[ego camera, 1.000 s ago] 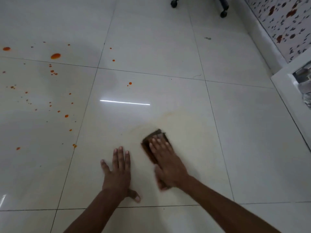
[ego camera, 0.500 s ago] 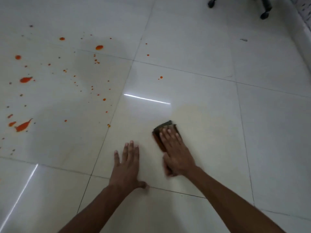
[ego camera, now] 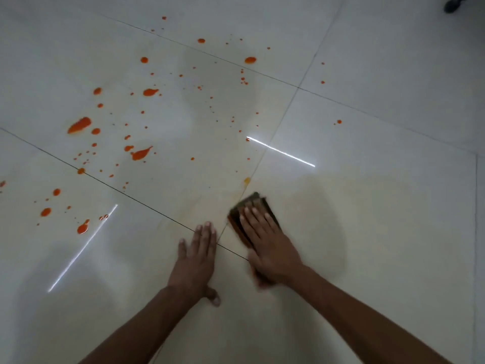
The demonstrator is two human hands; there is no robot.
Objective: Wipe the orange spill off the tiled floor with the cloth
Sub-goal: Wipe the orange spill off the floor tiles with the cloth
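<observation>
1. Right hand (ego camera: pixel 270 250): fingers straight, palm flat, pressing a folded dark brown cloth (ego camera: pixel 250 204) onto the glossy white tiled floor (ego camera: pixel 393 245); it grips nothing.
2. Left hand (ego camera: pixel 195 261): flat on the floor, fingers extended, holding nothing, just beside the cloth.
3. Cloth's far-left edge lies at a grout joint.
4. Orange spill droplets (ego camera: pixel 140 153) are scattered to the left and beyond; open tile lies to the right.

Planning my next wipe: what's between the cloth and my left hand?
Head view: only bare tile crossed by a grout line lies between cloth and left hand.

one left hand (ego camera: pixel 195 261), one right hand (ego camera: pixel 271 249), one cloth (ego camera: pixel 250 202), many orange drops (ego camera: pixel 79 125)
</observation>
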